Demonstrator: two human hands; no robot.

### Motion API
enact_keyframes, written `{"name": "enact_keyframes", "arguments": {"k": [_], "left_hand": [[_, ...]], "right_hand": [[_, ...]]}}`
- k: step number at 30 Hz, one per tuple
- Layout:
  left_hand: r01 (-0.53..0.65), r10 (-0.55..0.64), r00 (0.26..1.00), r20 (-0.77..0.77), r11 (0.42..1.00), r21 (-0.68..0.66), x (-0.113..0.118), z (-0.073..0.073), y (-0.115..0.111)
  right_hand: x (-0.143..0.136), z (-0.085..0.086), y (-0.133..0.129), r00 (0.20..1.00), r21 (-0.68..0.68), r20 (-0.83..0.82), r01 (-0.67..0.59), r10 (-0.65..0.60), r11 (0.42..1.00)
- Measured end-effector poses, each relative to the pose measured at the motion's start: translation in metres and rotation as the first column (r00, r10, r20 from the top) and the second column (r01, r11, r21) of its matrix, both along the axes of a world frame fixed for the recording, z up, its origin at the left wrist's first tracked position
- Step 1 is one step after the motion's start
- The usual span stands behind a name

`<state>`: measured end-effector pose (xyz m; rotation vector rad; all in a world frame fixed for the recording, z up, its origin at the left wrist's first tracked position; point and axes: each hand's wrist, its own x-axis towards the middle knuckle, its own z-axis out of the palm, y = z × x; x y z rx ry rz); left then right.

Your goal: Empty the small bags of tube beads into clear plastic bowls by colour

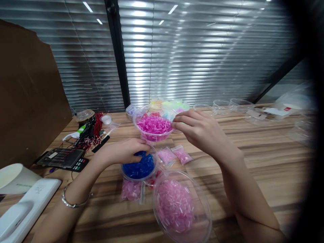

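Observation:
My left hand [129, 149] reaches over the far left edge of a clear plastic bowl [124, 173] of blue tube-like pieces. Its fingers curl at the far rim, and the thumb is over the pieces. My right hand [196, 130] is at the right rim of another clear plastic bowl [152, 135], full of magenta tube-like pieces, with bent fingers closed at that rim; the fingertips are partly hidden. Nearest me, a larger clear bowl [202, 206] holds pale pink tube pieces. Small bags of pink pieces [167, 155] lie between the bowls, and another pink bag [130, 189] lies beside the blue ones.
Behind the magenta bowl are containers of yellow and green pieces [174, 104]. Empty clear cups [221, 106] line the back right. Red and black wires [95, 131], a calculator-like device [79, 164], a paper cup [17, 179] and a white device [32, 199] sit left.

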<state>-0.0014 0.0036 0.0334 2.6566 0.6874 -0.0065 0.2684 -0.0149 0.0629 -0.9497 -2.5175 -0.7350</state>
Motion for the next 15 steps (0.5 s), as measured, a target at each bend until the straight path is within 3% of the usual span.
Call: {"name": "enact_keyframes", "arguments": {"k": [8, 15], "left_hand": [[-0.037, 0.037, 0.999, -0.007, 0.999, 0.025, -0.0007, 0.0078, -0.0041], [-0.024, 0.024, 0.999, 0.031, 1.000, -0.009, -0.0006, 0.0048, -0.0046]], "right_hand": [[0.0004, -0.0011, 0.0010, 1.000, -0.001, -0.004, -0.004, 0.004, 1.000], [-0.0011, 0.0008, 0.0000, 1.000, -0.002, 0.000, -0.006, 0.006, 1.000]]}}
